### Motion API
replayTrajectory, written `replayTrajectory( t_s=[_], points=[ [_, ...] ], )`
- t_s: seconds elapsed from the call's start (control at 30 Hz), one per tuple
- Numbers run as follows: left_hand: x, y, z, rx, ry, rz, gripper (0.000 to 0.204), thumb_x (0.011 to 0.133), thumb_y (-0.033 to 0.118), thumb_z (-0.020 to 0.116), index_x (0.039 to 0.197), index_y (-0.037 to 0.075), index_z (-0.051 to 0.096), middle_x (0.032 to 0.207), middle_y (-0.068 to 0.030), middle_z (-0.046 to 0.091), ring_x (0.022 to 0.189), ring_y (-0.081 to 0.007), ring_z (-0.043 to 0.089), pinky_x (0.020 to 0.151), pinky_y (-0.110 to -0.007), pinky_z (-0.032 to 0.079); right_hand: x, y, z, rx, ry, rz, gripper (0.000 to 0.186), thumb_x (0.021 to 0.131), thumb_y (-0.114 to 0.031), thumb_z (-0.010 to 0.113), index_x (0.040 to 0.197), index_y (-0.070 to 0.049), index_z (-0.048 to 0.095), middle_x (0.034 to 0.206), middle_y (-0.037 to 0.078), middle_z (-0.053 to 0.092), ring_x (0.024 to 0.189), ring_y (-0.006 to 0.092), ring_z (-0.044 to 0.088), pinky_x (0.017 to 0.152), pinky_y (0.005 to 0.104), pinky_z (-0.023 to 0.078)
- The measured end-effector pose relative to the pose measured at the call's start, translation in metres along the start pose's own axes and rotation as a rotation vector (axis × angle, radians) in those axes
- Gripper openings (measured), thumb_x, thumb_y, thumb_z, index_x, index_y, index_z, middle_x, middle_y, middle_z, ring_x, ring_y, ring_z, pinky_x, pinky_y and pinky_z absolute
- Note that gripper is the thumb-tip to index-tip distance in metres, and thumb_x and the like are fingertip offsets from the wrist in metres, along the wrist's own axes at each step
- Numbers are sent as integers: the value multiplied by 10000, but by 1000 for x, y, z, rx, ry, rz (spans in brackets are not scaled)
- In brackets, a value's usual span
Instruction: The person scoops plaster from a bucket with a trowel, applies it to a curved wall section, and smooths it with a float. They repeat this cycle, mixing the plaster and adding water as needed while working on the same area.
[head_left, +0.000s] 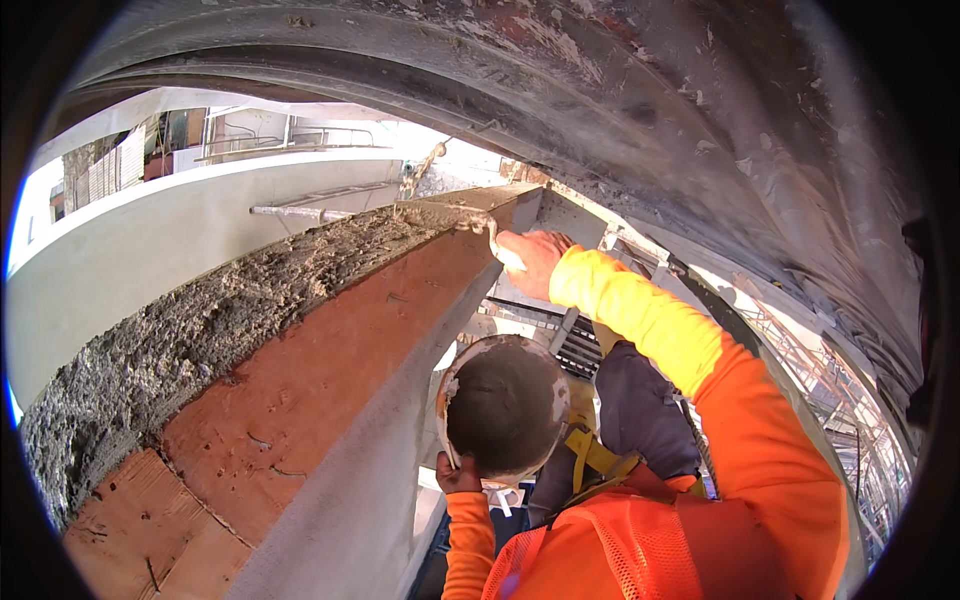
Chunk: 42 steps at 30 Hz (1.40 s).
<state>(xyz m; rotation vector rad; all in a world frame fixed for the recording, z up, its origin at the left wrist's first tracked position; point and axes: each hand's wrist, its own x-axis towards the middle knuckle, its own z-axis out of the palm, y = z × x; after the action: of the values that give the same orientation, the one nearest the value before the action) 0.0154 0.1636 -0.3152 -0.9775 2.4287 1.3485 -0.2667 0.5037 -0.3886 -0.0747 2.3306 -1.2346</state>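
Note:
Stretched out ahead, my right hand (536,262) is closed round the pale handle of a trowel (508,257). The trowel's bent neck reaches up to the top edge of the wall, and its blade is hard to make out against the mortar there. Rough grey mortar (230,285) covers the wall's top. Along its side runs an orange-brown board (310,350). Lower down, my left hand (459,474) grips the near rim of a round bucket (561,397). Smooth grey wet mortar (505,400) lies inside the bucket.
Dusty plastic sheeting (740,130) hangs overhead and down the right. A pale wall (150,225) stands beyond the mortar on the left. Below my right arm are a dark grating (577,345) and metal framework. A yellow strap (597,458) crosses near my legs.

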Motion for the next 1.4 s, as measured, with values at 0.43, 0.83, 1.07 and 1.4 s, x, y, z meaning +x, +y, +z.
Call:
replayTrajectory(
  t_s=[0.43,0.83,1.07,1.4],
  points=[
    [27,56,51,-20,-87,115,219,793,9,639,732,79,441,664,24,459,620,-70,394,561,-270,364,-206,31,-28,-366,-233,134,325,919,-189,624,1200,-39,564,1032,195,669,931,455,656,784,527,522],
    [2,135,81,240,-271,634,189,787,1,661,757,22,476,666,-145,470,577,-307,478,587,-377,448,-157,29,97,-127,-560,261,442,883,-314,671,1215,-22,664,1256,224,687,1159,388,666,999,434,522],
    [13,116,61,109,-230,434,221,829,44,673,777,41,458,672,-49,483,638,-128,445,588,-313,421,-191,36,90,367,-544,2,426,865,-331,737,1152,-32,637,969,203,690,927,343,669,843,430,515],
    [33,44,54,-33,-156,188,101,829,15,630,814,44,534,718,16,543,656,-78,456,605,-269,415,-168,38,-9,756,-558,313,216,864,-156,662,1042,-38,631,757,25,606,595,101,595,524,285,490]
  ],
)
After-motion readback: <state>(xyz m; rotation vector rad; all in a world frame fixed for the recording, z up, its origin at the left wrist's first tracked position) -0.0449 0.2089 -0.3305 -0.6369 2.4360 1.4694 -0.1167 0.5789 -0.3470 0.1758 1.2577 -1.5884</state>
